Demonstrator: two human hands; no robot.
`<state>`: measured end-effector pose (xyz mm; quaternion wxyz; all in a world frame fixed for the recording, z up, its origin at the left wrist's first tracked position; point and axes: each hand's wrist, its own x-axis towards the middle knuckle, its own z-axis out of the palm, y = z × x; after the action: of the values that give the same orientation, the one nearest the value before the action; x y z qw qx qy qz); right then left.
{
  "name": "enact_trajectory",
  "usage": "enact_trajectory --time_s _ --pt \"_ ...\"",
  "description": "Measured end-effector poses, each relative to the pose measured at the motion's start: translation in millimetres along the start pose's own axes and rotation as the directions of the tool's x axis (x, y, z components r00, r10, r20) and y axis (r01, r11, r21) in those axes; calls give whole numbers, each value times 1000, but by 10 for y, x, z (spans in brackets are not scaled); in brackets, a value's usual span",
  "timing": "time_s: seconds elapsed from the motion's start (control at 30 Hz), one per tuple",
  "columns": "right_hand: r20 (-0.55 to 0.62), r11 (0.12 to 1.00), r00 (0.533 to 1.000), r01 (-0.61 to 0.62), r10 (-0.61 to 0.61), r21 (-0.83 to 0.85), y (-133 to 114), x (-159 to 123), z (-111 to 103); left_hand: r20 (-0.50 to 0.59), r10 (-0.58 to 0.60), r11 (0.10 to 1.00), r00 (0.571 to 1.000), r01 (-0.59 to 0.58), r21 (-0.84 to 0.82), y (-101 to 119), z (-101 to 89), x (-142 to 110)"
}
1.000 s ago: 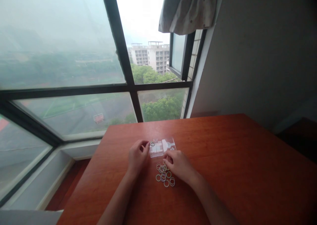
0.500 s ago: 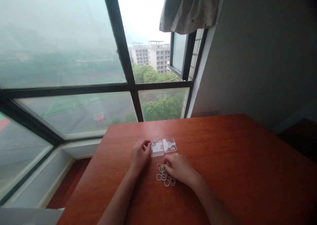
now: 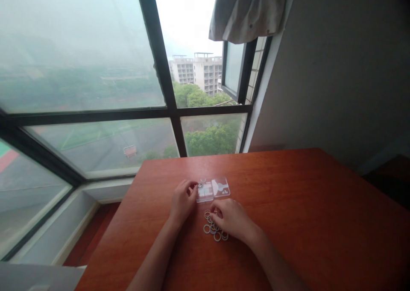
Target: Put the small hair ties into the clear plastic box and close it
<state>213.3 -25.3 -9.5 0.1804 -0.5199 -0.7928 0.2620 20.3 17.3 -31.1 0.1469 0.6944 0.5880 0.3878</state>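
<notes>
Two-handed, left to right: left hand (image 3: 183, 202) narrow at open clear case (image 3: 205, 193), hold unclear; pale rings (image 3: 212, 228) loose on table (image 3: 304, 201), likely light, stiff, best pinched by rims; right hand (image 3: 233, 217) curled over rings, catch unclear.

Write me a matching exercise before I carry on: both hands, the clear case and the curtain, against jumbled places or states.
Column one:
1. Left hand
2. Right hand
3. Clear case
4. Curtain

Column two:
A. Lying open on the red-brown table
B. At the pile of rings
C. Hanging at the window
D. At the left side of the case

Pairs: 1-D, 2-B, 3-A, 4-C.
</notes>
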Motion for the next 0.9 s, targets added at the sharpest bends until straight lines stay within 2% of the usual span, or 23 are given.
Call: enact_trajectory --time_s 0.17,0.3,0.43,0.63,0.9 --pt "35 998 999 -3 5 -62 23 5 73 -4 9 1000 1000 -9 11 22 -7 2" --pt "10 1000 1000 16 -15 -26 47 19 86 2 10 1000 1000 -10 3 34 -20 7" --pt "-108 999 994 -24 29 48 61 53 50 28 42 999 999 -42 -5 138 -55 -29" --pt "-317 989 944 -54 96 137 101 101 15 178 142 987 974 -125 -101 395 -37 -164" --pt "-365 988 927 -33 88 154 100 99 21 240 132 978 962 -87 -189 384 29 -170"
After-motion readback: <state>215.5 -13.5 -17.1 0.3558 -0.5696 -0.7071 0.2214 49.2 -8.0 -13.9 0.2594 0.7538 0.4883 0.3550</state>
